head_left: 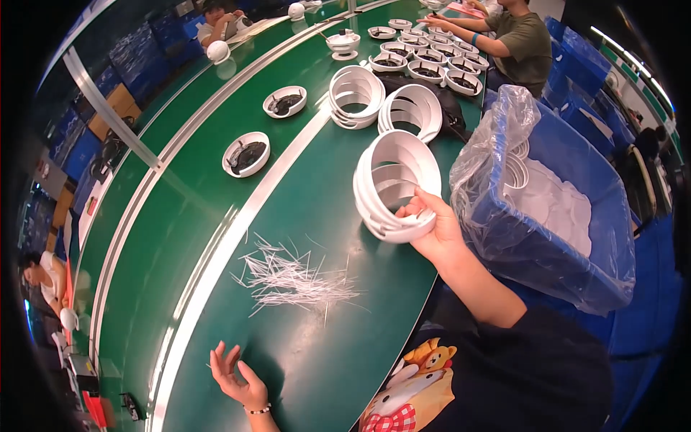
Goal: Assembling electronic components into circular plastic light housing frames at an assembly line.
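My right hand (432, 223) grips the near rim of a stack of white plastic rings (366, 189), its thumb over the edge and its fingers partly hidden beneath. The stack tilts toward me, just above or on the green table; I cannot tell which. Two more stacks of white rings (358, 98) stand behind it. Over the table's near part hovers my left hand (241, 378), empty, fingers apart and slightly curled, a beaded bracelet at its wrist. Between my hands lies a loose pile of thin white strips (295, 279).
To the right, a blue bin (576, 268) lined with clear plastic holds white parts. Two round white housings with black insides (246, 154) sit left on the green belt. Several similar housings (426, 70) crowd the far end, where a co-worker (522, 47) sits. A metal strip divides belt and table.
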Demonstrator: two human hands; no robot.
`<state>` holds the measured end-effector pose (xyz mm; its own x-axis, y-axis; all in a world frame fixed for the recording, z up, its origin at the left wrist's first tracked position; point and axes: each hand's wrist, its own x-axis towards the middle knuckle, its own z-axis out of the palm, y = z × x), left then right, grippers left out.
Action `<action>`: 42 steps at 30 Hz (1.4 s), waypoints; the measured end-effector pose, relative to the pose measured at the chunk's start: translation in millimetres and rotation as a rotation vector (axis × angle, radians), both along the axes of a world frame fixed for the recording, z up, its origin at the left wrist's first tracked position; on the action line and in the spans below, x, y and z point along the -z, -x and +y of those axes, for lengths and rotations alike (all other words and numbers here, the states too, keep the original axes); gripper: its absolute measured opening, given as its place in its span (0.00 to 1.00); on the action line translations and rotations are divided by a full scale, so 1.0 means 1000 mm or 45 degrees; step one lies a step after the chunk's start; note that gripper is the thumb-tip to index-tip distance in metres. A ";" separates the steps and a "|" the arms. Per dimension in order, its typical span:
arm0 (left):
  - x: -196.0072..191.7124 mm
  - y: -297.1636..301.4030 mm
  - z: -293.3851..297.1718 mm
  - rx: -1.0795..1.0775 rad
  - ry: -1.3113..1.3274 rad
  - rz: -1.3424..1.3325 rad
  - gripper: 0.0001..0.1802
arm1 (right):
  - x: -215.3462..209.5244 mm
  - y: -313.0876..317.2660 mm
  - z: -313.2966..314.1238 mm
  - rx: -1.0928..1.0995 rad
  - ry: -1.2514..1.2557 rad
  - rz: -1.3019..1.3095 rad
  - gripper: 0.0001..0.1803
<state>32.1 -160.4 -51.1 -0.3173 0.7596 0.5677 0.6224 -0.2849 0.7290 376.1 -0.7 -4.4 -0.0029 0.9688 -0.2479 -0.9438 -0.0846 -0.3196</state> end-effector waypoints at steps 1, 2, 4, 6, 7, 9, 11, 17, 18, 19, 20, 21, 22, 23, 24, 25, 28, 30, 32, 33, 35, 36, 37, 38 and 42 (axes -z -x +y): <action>-0.002 -0.002 0.001 -0.007 -0.003 0.005 0.30 | 0.014 -0.004 0.005 0.085 0.003 -0.048 0.05; -0.003 -0.003 0.001 -0.004 -0.005 0.001 0.30 | 0.026 -0.009 0.007 0.177 0.007 -0.098 0.06; -0.003 -0.001 -0.001 -0.042 0.030 0.011 0.30 | 0.032 -0.015 0.005 0.216 0.020 -0.077 0.07; -0.003 -0.002 0.001 -0.029 0.034 0.004 0.29 | 0.031 -0.021 0.001 0.382 0.226 -0.160 0.08; -0.003 -0.001 0.001 -0.042 0.035 0.002 0.29 | 0.036 -0.026 -0.001 0.387 0.206 -0.137 0.12; -0.002 -0.001 0.001 -0.043 0.045 0.007 0.29 | 0.026 -0.036 -0.010 0.184 0.313 -0.128 0.18; -0.001 0.000 0.001 -0.048 0.042 -0.008 0.29 | 0.021 -0.042 -0.013 -0.038 0.308 -0.345 0.31; -0.001 -0.004 0.005 -0.044 0.058 0.009 0.29 | 0.012 -0.053 -0.029 -0.620 0.278 -0.590 0.42; -0.001 -0.003 0.004 -0.033 0.061 0.004 0.29 | 0.017 -0.057 -0.028 -0.701 0.280 -0.516 0.42; -0.001 0.000 0.002 -0.012 0.081 0.004 0.28 | 0.022 -0.059 -0.028 -0.717 0.264 -0.466 0.44; 0.000 0.001 0.001 0.008 0.100 0.005 0.28 | 0.025 -0.059 -0.030 -0.707 0.269 -0.470 0.44; 0.000 0.002 0.001 0.013 0.099 0.001 0.28 | 0.026 -0.058 -0.029 -0.681 0.313 -0.414 0.44; 0.000 0.002 0.001 0.015 0.105 -0.001 0.28 | 0.027 -0.057 -0.029 -0.655 0.357 -0.359 0.44; 0.000 0.002 0.002 0.016 0.111 -0.003 0.28 | 0.025 -0.057 -0.030 -0.655 0.345 -0.343 0.45; 0.000 0.002 0.001 0.019 0.110 -0.004 0.28 | 0.025 -0.056 -0.031 -0.653 0.345 -0.344 0.45; 0.000 0.002 0.001 0.020 0.115 -0.004 0.28 | 0.024 -0.054 -0.032 -0.683 0.343 -0.342 0.45; 0.000 0.002 0.002 0.021 0.118 -0.010 0.28 | 0.027 -0.053 -0.033 -0.764 0.238 -0.299 0.45; 0.000 0.002 0.002 0.017 0.119 -0.017 0.28 | 0.025 -0.042 -0.032 -0.548 0.321 -0.221 0.41; -0.001 0.002 0.001 0.016 0.122 0.011 0.28 | 0.024 -0.038 -0.029 -0.504 0.290 -0.116 0.35; -0.001 0.002 0.001 0.019 0.120 0.009 0.28 | 0.023 -0.035 -0.027 -0.394 0.308 -0.103 0.32; -0.001 0.001 0.001 0.012 0.132 -0.012 0.28 | 0.023 -0.036 -0.022 -0.229 0.312 0.010 0.27; -0.001 0.000 0.001 0.011 0.130 -0.011 0.28 | 0.023 -0.038 -0.018 -0.177 0.297 0.040 0.27; -0.001 -0.001 0.002 -0.011 0.120 -0.024 0.29 | 0.024 -0.040 -0.013 -0.125 0.282 0.070 0.26; 0.000 -0.001 0.002 -0.032 0.111 -0.036 0.29 | 0.026 -0.041 -0.007 -0.064 0.242 0.071 0.25; -0.001 0.000 0.001 0.009 0.126 -0.003 0.29 | 0.037 -0.055 0.022 0.186 0.106 0.089 0.19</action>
<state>32.4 -159.0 -49.7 -0.3134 0.8140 0.4892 0.6187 -0.2158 0.7554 430.6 21.7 -41.9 0.1168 0.9362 -0.3314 -0.9675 0.0319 -0.2508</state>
